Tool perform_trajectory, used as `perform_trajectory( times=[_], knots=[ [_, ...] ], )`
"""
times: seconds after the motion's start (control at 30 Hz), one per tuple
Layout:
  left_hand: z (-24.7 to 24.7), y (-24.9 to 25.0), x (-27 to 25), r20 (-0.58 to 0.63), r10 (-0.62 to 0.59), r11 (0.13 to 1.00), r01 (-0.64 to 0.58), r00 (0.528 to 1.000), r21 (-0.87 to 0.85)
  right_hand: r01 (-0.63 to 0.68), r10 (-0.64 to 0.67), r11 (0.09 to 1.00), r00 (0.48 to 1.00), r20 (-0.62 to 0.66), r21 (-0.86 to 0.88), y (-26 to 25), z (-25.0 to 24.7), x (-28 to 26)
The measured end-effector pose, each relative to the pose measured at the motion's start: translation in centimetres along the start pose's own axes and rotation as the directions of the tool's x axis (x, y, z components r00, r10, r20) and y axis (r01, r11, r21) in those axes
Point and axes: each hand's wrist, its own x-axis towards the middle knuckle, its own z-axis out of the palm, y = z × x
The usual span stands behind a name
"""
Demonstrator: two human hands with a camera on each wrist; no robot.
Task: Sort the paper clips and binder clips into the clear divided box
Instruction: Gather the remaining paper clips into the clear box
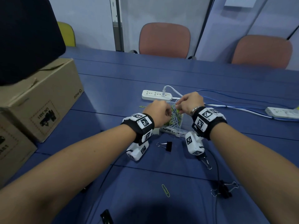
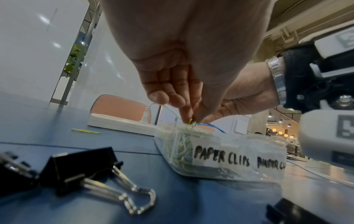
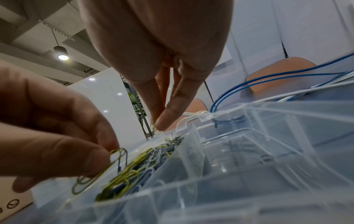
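The clear divided box (image 1: 181, 126) lies on the blue table, with "PAPER CLIPS" and "BINDER CLIPS" labels on its near wall (image 2: 220, 157). Its left compartment holds a pile of yellow-green, blue and white paper clips (image 3: 134, 174). Both hands hover over that pile. My left hand (image 1: 159, 110) pinches a yellow-green paper clip (image 3: 118, 157) at the near left edge. My right hand (image 1: 186, 102) pinches another small yellow-green clip (image 3: 154, 127) at the far rim. Black binder clips lie loose on the table (image 1: 166, 145) (image 1: 224, 189) (image 2: 86, 171). A loose paper clip (image 1: 165, 190) lies near me.
A white power strip (image 1: 156, 95) with white and blue cables lies just behind the box, and a second strip (image 1: 281, 112) is at the right. Cardboard boxes (image 1: 40, 102) stand at the left. Another paper clip (image 1: 142, 106) lies left of the box. Chairs stand across the table.
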Motion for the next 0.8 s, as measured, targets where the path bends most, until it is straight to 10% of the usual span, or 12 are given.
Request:
perform_trajectory(
  times=[0.8],
  knots=[
    [-2.8, -1.6, -6.7, -0.023, -0.050, 0.998, 0.049, 0.998, -0.045, 0.249, -0.249, 0.966, 0.968, 0.005, -0.076, -0.8, -2.1, -6.3]
  ],
)
